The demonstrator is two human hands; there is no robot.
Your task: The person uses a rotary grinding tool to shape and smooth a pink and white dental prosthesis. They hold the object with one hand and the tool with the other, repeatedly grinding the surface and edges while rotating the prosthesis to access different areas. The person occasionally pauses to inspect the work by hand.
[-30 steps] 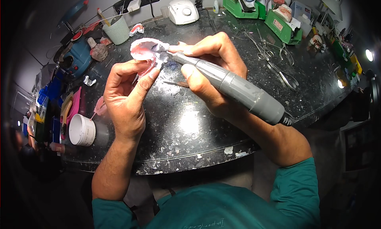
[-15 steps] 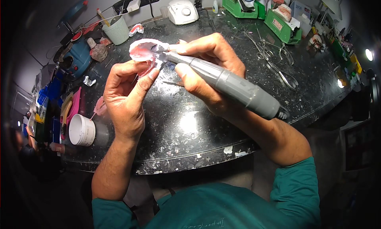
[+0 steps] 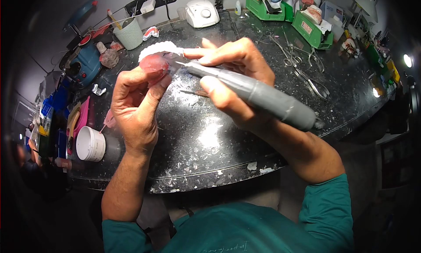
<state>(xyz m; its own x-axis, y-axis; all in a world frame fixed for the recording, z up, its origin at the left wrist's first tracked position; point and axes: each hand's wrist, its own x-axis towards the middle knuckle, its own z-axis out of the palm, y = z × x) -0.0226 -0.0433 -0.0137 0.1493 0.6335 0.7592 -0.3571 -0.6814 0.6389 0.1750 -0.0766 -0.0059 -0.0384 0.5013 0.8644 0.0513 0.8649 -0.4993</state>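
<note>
My left hand pinches a denture between thumb and fingers, above the black bench. Its pink base faces me, and a row of whitish teeth runs along the far rim. In my right hand lies a thick grey rotary handpiece, slanting from lower right to upper left. The handpiece's thin metal tip is close to the denture's right side; contact cannot be made out. One extended right finger reaches the denture's far right edge. Beneath the right hand shows a thin pointed tool, partly hidden.
Scissors and pliers-like instruments lie to the right. Green bins with dental models stand at the back right, beside a white control box. On the left are a white tub, a ribbed cup and a blue machine.
The denture has been turned in my left hand, so its pink base now faces me and the teeth point away. The handpiece and right hand have shifted slightly right.
</note>
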